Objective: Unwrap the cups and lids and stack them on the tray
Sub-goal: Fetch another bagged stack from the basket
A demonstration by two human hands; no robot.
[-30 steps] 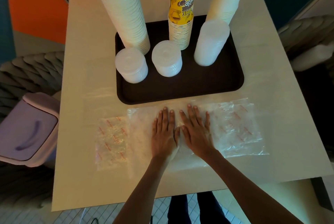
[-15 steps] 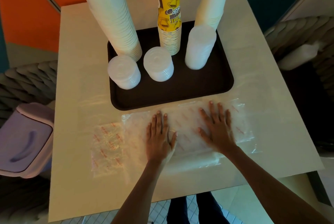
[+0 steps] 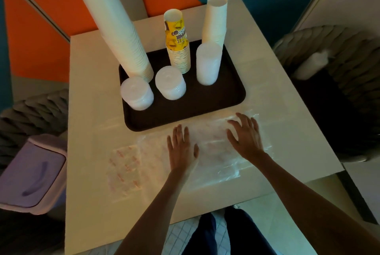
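Table (image 3: pixel 86 110): tray (image 3: pixel 205 108) mid-table, three cup stacks (image 3: pixel 115 28) along its far edge, three lid stacks (image 3: pixel 208 63) nearer. Wrapper (image 3: pixel 213 166) flat between tray and near edge. Left hand (image 3: pixel 182 150), right hand (image 3: pixel 245 137): flat on wrapper, fingers straight, gripping nothing.

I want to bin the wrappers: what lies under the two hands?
The left hand and right hand lie flat, fingers spread, on a clear plastic wrapper spread on the table. Anything beneath the palms themselves is covered.

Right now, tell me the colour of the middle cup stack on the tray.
Yellow with dark printed graphics on the top cup, white ribbed rims below; head view.
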